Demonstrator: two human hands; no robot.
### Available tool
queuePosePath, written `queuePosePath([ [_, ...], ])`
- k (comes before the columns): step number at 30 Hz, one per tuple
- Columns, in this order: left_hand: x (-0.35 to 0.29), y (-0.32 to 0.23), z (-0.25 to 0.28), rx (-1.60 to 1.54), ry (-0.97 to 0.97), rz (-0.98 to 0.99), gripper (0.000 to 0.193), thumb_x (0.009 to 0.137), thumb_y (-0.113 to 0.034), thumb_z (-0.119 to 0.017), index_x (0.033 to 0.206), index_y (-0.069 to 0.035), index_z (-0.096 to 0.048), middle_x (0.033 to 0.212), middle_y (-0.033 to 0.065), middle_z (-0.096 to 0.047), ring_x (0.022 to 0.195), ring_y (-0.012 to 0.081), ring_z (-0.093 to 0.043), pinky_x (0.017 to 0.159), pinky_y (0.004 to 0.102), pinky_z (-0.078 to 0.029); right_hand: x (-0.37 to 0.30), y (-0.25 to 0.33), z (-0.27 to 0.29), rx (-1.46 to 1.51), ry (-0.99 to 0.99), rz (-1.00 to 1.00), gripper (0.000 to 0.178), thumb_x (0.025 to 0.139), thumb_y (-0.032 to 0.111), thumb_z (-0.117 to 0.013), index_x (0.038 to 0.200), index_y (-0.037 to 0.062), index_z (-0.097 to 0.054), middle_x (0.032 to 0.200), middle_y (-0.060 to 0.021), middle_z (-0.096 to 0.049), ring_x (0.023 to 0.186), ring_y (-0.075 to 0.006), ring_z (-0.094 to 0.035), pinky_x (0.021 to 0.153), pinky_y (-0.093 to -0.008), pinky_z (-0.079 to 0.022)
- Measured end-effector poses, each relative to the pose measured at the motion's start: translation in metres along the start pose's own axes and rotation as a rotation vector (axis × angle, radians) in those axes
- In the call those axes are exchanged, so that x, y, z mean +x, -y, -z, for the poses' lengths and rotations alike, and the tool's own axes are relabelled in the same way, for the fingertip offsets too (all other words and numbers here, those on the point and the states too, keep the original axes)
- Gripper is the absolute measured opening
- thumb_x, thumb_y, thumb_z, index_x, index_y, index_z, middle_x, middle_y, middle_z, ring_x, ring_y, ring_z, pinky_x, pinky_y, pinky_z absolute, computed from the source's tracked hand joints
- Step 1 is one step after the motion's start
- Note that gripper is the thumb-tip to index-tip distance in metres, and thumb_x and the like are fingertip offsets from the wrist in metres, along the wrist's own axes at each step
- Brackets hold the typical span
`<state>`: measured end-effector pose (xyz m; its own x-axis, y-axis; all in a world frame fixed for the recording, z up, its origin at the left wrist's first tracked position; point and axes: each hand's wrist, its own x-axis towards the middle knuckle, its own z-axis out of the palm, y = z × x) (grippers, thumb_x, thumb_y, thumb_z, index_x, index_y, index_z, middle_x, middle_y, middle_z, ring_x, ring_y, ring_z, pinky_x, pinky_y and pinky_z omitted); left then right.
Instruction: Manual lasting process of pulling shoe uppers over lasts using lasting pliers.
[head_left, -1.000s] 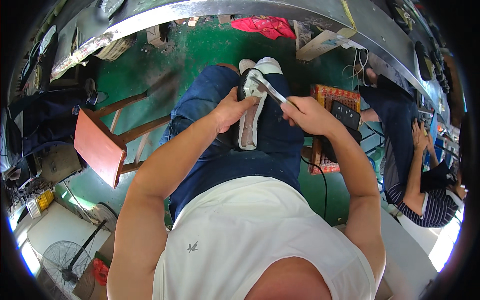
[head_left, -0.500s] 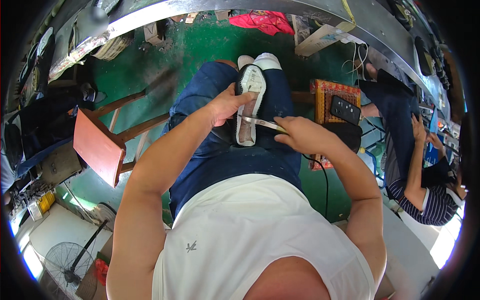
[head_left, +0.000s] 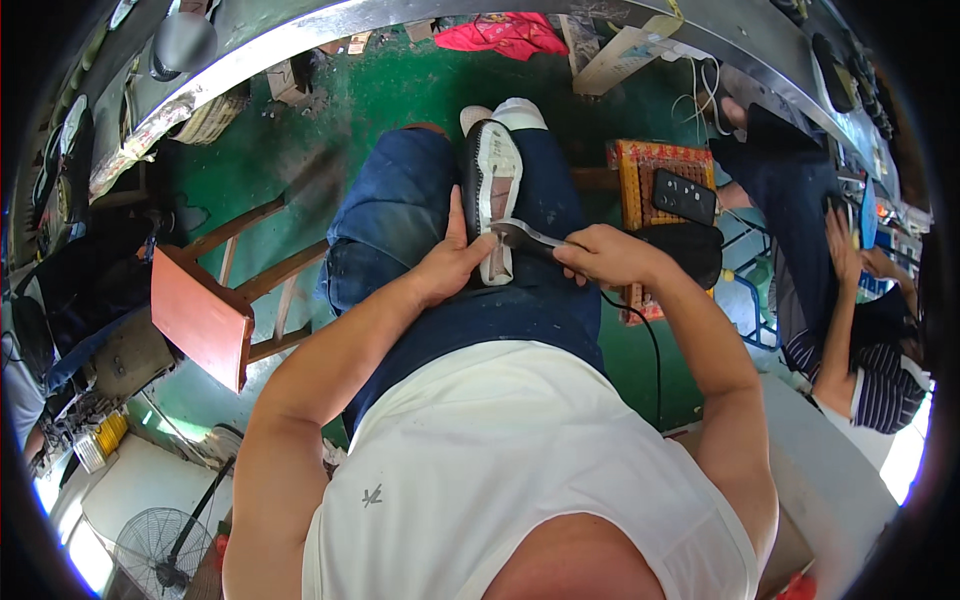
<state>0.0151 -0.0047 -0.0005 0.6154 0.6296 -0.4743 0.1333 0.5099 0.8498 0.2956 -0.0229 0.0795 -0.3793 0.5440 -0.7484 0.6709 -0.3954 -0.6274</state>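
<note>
A shoe on its last lies on my lap between my thighs, bottom side up and toe pointing away. It has a dark side, a white folded edge and a brownish inner sole. My left hand holds it near the heel, thumb pressed on the white edge and one finger stretched along the dark side. In my right hand is a pair of metal pincers, gripped by the handle. Their curved head touches the shoe's edge close to my left thumb.
At left stands a reddish-brown chair. A woven stool on the right carries a black phone and a dark pouch. Beyond it sits a person in a striped shirt. A long metal-edged bench curves across the far side.
My left hand has slid down the shoe toward its heel end. The pincers have turned and now meet the edge beside my thumb. The view has shifted slightly.
</note>
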Motion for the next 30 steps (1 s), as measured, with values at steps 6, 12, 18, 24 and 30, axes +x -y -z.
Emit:
queuePosePath([
  [6, 0.006, 0.003, -0.006, -0.085, -0.022, -0.016, 0.098, 0.104, -0.018, -0.056, 0.158, -0.019, 0.026, 0.165, 0.0159, -0.018, 0.147, 0.0217, -0.027, 0.119, 0.0311, -0.023, -0.007, 0.033, -0.015, -0.086, -0.376, 0.278, 0.042, 0.106, 0.038, -0.045, 0.098, 0.0002, -0.061, 0.088, -0.0232, -0.068, 0.083, -0.0429, -0.067, 0.077, -0.0487, -0.053],
  [12, -0.001, -0.001, 0.005, 0.078, -0.015, 0.059, 0.105, 0.101, -0.018, -0.061, 0.157, -0.019, 0.028, 0.163, 0.0165, -0.023, 0.145, 0.0217, -0.03, 0.117, 0.0304, -0.029, 0.005, 0.028, -0.015, -0.473, -0.29, 0.184, 0.04, 0.104, 0.039, -0.048, 0.101, 0.0008, -0.06, 0.087, -0.0233, -0.069, 0.085, -0.0456, -0.066, 0.075, -0.0545, -0.05],
  [18, 0.0, -0.013, 0.01, 0.045, 0.115, 0.036, 0.121, 0.09, -0.009, -0.072, 0.156, -0.014, 0.029, 0.162, 0.0202, -0.026, 0.145, 0.0255, -0.033, 0.118, 0.0321, -0.027, 0.009, 0.024, -0.04, -0.486, -0.335, 0.195, 0.043, 0.102, 0.042, -0.051, 0.098, 0.0012, -0.062, 0.09, -0.0231, -0.068, 0.086, -0.0441, -0.066, 0.077, -0.0543, -0.051],
  [24, -0.014, -0.031, 0.019, 0.069, -0.119, -0.147, 0.09, 0.092, -0.006, -0.07, 0.16, 0.002, -0.01, 0.157, 0.0172, -0.038, 0.142, 0.0214, -0.04, 0.117, 0.0332, -0.031, -0.008, 0.036, 0.026, -0.346, -0.547, 0.365, 0.039, 0.1, 0.04, -0.057, 0.106, 0.0016, -0.062, 0.093, -0.0207, -0.068, 0.09, -0.043, -0.065, 0.079, -0.0519, -0.049],
  [30, -0.048, -0.146, 0.07, -0.399, -0.124, -0.377, 0.077, 0.092, -0.01, -0.068, 0.158, 0.0, -0.03, 0.153, 0.0111, -0.048, 0.137, 0.0216, -0.049, 0.115, 0.0356, -0.037, 0.007, 0.09, 0.159, -0.753, -1.249, 0.599, 0.04, 0.094, 0.039, -0.065, 0.111, 0.0027, -0.061, 0.1, -0.0192, -0.065, 0.093, -0.0407, -0.062, 0.081, -0.05, -0.047],
])
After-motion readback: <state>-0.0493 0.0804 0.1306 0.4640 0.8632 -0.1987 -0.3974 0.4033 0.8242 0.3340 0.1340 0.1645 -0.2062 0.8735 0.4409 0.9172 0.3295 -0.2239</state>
